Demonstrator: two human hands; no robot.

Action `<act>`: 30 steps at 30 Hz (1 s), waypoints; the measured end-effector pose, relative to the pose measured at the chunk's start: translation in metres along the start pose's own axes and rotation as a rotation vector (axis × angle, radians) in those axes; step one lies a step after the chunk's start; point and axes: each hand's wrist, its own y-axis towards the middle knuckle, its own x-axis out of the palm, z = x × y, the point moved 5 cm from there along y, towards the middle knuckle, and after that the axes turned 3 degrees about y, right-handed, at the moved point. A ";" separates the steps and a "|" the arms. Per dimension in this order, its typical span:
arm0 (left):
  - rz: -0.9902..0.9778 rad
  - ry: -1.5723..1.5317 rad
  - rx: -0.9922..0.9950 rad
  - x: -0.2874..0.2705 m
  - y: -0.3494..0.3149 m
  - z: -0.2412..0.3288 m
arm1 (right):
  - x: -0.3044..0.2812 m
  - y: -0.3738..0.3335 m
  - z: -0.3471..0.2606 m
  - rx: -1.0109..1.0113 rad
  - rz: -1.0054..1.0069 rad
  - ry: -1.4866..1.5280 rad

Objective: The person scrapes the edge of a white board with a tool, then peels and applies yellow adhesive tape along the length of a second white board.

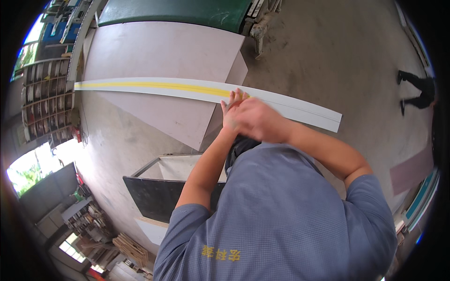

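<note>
Long white strip (187,89) with yellow band, spanning the frame's upper middle atop pale boards (159,56); left hand (230,108) flat, fingers spread to steady it; right hand (257,119) overlapping, finger state indiscernible.

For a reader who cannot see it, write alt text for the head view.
Both hands, the left hand partly under the right hand, press on a long white strip with a yellow band, which lies across a pale board. The person wears a blue-grey shirt; another person's legs show far right.
</note>
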 end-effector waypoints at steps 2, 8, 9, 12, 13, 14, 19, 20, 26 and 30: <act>-0.039 -0.045 -0.032 -0.004 0.005 -0.002 | -0.027 -0.027 0.041 0.387 0.201 -0.026; -0.123 -0.096 0.002 -0.012 0.001 -0.010 | 0.001 -0.115 0.176 1.084 -0.304 -0.303; -0.128 -0.080 0.017 -0.011 0.001 -0.010 | 0.016 -0.126 0.188 1.155 -0.471 -0.292; -0.141 -0.043 0.017 -0.015 -0.001 -0.009 | 0.030 -0.128 0.170 1.153 -0.445 -0.433; -0.145 -0.035 0.015 -0.016 -0.004 -0.008 | 0.031 -0.122 0.152 1.119 -0.346 -0.510; -0.132 -0.038 0.019 -0.013 -0.004 -0.009 | 0.032 -0.109 0.138 1.078 -0.297 -0.605; -0.087 -0.083 0.069 -0.008 0.000 -0.008 | 0.060 -0.110 0.157 0.899 -0.195 -0.694; -0.111 -0.042 0.081 -0.010 0.000 -0.009 | 0.061 -0.107 0.157 0.842 -0.184 -0.699; -0.035 0.064 0.123 -0.007 0.003 -0.010 | 0.049 -0.105 0.173 1.138 0.003 0.137; -0.018 0.076 0.134 -0.001 0.005 -0.011 | 0.051 -0.074 0.170 1.052 -0.122 0.024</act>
